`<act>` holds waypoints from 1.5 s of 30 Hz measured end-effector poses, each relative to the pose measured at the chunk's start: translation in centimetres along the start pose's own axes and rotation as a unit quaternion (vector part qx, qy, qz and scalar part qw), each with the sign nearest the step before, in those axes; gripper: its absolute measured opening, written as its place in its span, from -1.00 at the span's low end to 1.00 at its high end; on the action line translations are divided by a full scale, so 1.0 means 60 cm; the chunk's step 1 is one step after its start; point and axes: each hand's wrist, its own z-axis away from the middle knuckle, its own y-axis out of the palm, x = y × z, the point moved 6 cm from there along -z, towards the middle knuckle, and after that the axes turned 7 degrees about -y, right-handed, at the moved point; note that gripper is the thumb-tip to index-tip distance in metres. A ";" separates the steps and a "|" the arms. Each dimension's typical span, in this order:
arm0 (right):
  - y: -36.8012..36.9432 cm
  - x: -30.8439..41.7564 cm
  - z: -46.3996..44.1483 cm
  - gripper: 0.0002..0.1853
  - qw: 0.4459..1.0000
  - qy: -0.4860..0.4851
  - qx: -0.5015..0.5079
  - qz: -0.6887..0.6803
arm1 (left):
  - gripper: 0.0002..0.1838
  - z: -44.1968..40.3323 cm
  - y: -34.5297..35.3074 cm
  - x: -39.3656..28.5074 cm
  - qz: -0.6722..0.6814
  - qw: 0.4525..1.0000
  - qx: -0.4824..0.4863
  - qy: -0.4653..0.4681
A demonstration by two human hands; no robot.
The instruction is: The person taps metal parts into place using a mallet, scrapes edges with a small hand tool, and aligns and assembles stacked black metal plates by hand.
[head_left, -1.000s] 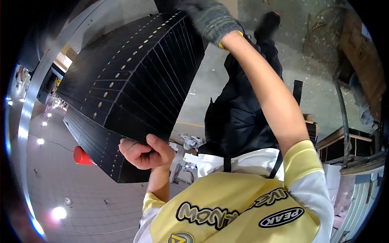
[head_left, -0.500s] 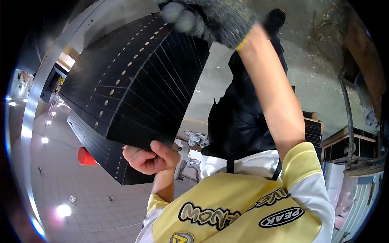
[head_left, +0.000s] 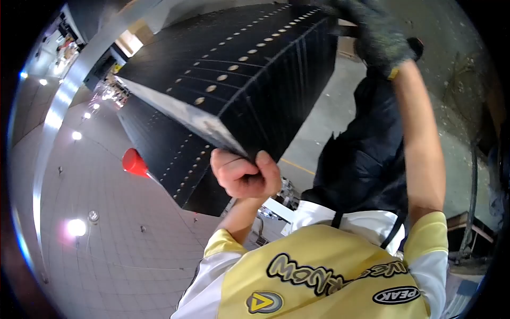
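My bare left hand (head_left: 245,173) is closed on the near lower corner of a thick stack of black boards (head_left: 276,87), thumb on one side and fingers curled on the other. Rows of pale round spots run along the stack's edges. The stack is tilted, and a pale flat face (head_left: 183,109) shows beneath it. Behind and below is a second black stack (head_left: 164,143) with similar dotted rows. My right hand (head_left: 374,40), in a dark knitted glove, is at the far upper end of the first stack. Motion blur hides how its fingers sit.
A red cone-shaped object (head_left: 136,163) adjoins the second stack. A bright metal bar (head_left: 53,117) curves along the left. At the right, dark shelving (head_left: 467,236) stands beside a pole (head_left: 474,186). Grey floor (head_left: 340,106) shows near my legs.
The first stack has tilted and come apart from the second, exposing its pale face. My left hand has kept its hold at the corner. My gloved hand has shifted right. The view has moved too.
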 end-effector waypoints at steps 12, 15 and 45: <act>0.090 -0.022 0.070 -0.52 0.948 -0.157 0.137 -0.239 | -0.66 -0.007 0.003 -0.001 0.011 1.000 -0.012 -0.019; -0.033 -0.146 -0.050 -0.51 0.981 -0.022 0.050 -0.185 | -0.67 -0.007 0.006 -0.002 0.013 1.000 -0.024 -0.008; 0.108 0.061 0.228 -0.49 0.778 -0.558 0.202 0.209 | -0.66 -0.001 0.000 0.002 0.007 0.999 -0.017 -0.037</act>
